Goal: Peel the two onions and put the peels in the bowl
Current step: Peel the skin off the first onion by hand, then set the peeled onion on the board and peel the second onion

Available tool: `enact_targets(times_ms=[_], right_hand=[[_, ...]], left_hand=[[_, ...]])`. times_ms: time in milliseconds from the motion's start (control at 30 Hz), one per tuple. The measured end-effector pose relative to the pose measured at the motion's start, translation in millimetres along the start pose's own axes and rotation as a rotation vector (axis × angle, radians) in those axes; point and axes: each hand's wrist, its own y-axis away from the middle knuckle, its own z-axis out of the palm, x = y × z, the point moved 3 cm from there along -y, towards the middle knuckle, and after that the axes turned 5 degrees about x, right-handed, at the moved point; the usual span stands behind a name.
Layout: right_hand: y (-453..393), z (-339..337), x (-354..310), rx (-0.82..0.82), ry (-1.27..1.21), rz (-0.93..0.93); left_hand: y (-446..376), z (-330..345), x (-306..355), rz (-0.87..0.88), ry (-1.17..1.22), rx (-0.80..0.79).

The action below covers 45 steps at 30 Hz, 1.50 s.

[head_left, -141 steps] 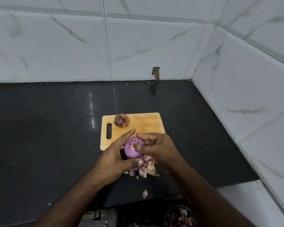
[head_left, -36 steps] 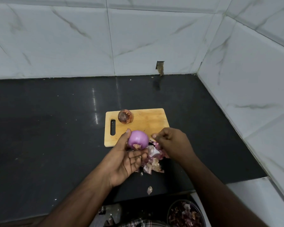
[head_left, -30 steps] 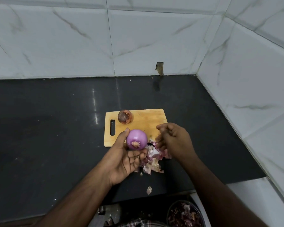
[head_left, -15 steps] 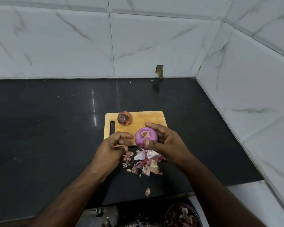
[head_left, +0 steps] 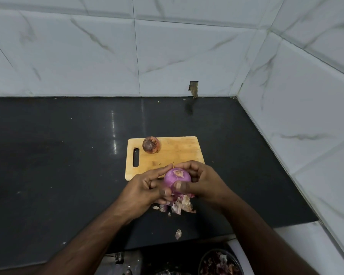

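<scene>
Both hands, left [head_left: 145,187] and right [head_left: 202,183], gripped the peeled onion [head_left: 177,180] together at the frame's center, above the peels [head_left: 182,205].

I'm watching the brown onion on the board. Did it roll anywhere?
No. The brown onion sits at the same far corner of the cutting board, beside the handle slot, as before.

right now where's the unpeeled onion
In the head view, the unpeeled onion sits on the cutting board's far left corner, beside its handle slot.
</scene>
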Motion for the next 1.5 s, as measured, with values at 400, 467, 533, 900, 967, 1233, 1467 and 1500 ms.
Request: enact_targets(times_ms=[400, 467, 533, 900, 967, 1233, 1467, 1500], right_hand=[[-13, -5, 8, 0.127, 0.143, 0.060], [-12, -7, 9, 0.063, 0.154, 0.079], [-8, -11, 8, 0.059, 0.150, 0.058], [-72, -33, 8, 0.265, -0.050, -0.055], [-86, -21, 8, 0.207, -0.003, -0.058], [-87, 9, 35, -0.129, -0.016, 0.083], [-113, -34, 7, 0.269, 0.263, -0.114], [-117, -38, 7, 0.325, 0.374, -0.129]], left_hand=[[-14, 0, -12, -0.027, 0.024, 0.116], [-18, -2, -12, -0.045, 0.060, 0.153], [-22, -7, -15, -0.054, -0.041, 0.162], [-46, -31, -16, 0.172, -1.052, 0.267], [-46, -37, -21, 0.135, -1.036, 0.258], [-46, -43, -29, 0.176, -0.918, 0.341], [-48, -44, -31, 0.205, -0.951, 0.321], [-48, -43, -31, 0.206, -0.956, 0.323]])
